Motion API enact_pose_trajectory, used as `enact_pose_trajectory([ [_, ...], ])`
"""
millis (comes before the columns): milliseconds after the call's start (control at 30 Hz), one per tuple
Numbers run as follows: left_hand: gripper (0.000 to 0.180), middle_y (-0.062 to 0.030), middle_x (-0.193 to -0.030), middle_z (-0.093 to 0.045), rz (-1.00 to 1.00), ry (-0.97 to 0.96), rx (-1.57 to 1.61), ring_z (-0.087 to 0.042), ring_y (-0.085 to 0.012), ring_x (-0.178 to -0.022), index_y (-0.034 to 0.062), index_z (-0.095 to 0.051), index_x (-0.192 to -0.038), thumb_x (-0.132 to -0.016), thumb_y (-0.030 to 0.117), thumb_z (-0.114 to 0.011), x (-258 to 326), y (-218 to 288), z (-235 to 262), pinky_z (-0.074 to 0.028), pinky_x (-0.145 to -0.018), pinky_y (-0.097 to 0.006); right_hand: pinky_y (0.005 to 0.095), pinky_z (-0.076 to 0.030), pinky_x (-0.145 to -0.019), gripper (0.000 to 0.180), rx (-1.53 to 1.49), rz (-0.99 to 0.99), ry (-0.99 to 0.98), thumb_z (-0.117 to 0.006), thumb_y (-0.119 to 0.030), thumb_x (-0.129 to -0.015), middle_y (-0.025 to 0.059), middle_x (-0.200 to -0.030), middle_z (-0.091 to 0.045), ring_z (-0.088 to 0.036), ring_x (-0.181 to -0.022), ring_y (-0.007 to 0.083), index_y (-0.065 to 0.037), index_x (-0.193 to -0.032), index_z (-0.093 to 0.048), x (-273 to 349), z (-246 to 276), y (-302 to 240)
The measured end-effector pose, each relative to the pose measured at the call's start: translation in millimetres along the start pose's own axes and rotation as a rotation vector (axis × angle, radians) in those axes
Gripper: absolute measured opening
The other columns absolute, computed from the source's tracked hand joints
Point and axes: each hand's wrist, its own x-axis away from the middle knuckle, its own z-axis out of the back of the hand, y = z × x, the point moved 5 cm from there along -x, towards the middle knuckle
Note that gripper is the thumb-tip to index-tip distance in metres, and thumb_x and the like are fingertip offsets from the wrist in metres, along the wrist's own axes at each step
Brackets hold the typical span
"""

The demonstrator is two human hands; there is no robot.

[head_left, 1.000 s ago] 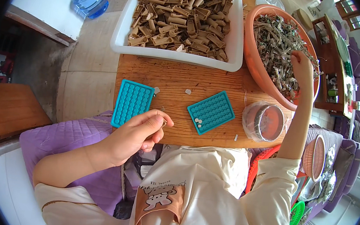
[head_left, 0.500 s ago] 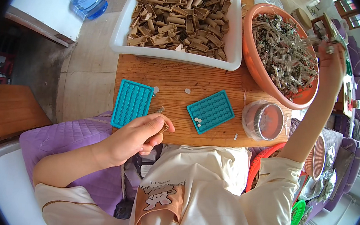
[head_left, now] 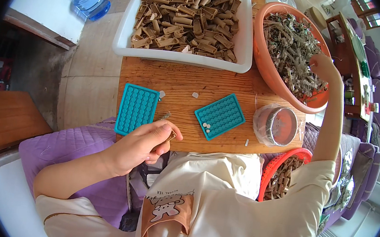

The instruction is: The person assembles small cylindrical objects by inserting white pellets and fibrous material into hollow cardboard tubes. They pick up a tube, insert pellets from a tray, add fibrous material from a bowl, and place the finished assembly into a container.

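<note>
My left hand (head_left: pixel 148 144) is closed around a small brown plastic shell (head_left: pixel 171 136), held over the table's front edge; only part of the shell shows between the fingers. A small piece with a clear end sticks up by the fingertips, too small to name. At the far right, my right hand (head_left: pixel 321 66) reaches into an orange basin (head_left: pixel 259 50) heaped with tangled small parts (head_left: pixel 290 52) in clear film and wire. Its fingers are partly hidden against the heap, so whether they grip anything is unclear.
A white tub (head_left: pixel 182 59) of brown shells stands at the back of the wooden table (head_left: pixel 180 78). Two teal dimpled trays, left (head_left: pixel 137 109) and right (head_left: pixel 222 115), lie nearer, with a film-wrapped round container (head_left: pixel 285 127) to the right. A red basket (head_left: pixel 265 180) of brown pieces sits below the edge.
My right hand has come down and inward from beyond the basin's right rim onto the heap. My left hand keeps its hold on the brown shell and has hardly moved.
</note>
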Motion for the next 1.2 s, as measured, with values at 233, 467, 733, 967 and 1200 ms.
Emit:
enact_pose_trajectory([
  [233,0.034,0.0028,-0.062,-0.037,-0.001,-0.005,0.002,-0.024,-0.0024,-0.047,0.0038,-0.047,-0.098,-0.092,0.032,-0.029,1,1,1,-0.024,-0.043,-0.017,0.0195,-0.036,-0.052,0.031,-0.816,0.181,0.215,-0.059,-0.01,-0.07,-0.0026,-0.066,-0.049,-0.044,-0.059,0.0047,-0.006,-0.1,-0.054,26,59,-24],
  [467,0.034,0.0026,-0.062,-0.037,0.0,-0.001,-0.016,-0.025,-0.0023,-0.047,0.0042,-0.047,-0.098,-0.092,0.033,-0.029,1,1,-1,-0.024,-0.044,-0.017,0.0171,-0.031,-0.048,0.032,-0.021,0.052,0.182,-0.056,-0.009,-0.073,-0.0033,-0.069,-0.047,-0.041,-0.058,0.0023,-0.004,-0.104,-0.054,-5,22,1],
  [733,0.031,0.0038,-0.064,-0.037,-0.005,-0.006,0.0,-0.026,-0.0027,-0.05,0.0063,-0.048,-0.097,-0.092,0.032,-0.031,3,2,-1,-0.023,-0.045,-0.016,0.0232,-0.042,-0.06,0.018,-0.476,-0.004,0.528,-0.054,-0.015,-0.077,0.0035,-0.072,-0.059,-0.053,-0.064,0.009,-0.004,-0.091,-0.06,-17,14,51],
  [967,0.033,0.0038,-0.064,-0.037,-0.006,-0.027,-0.009,-0.026,-0.0027,-0.05,0.0062,-0.048,-0.097,-0.091,0.035,-0.033,1,2,0,-0.024,-0.045,-0.017,0.0209,-0.04,-0.058,0.02,-0.944,-0.021,0.65,-0.052,-0.011,-0.08,0.0021,-0.087,-0.061,-0.047,-0.061,0.006,-0.004,-0.098,-0.057,-9,24,60],
  [1200,0.032,0.0037,-0.064,-0.038,0.01,-0.014,-0.013,-0.026,-0.0028,-0.05,0.0063,-0.048,-0.097,-0.091,0.034,-0.032,1,3,0,-0.024,-0.046,-0.017,0.0171,-0.035,-0.054,0.031,-1.765,0.35,0.424,-0.052,-0.009,-0.082,0.0087,-0.101,-0.055,-0.039,-0.06,0.0016,-0.002,-0.112,-0.048,19,45,26],
])
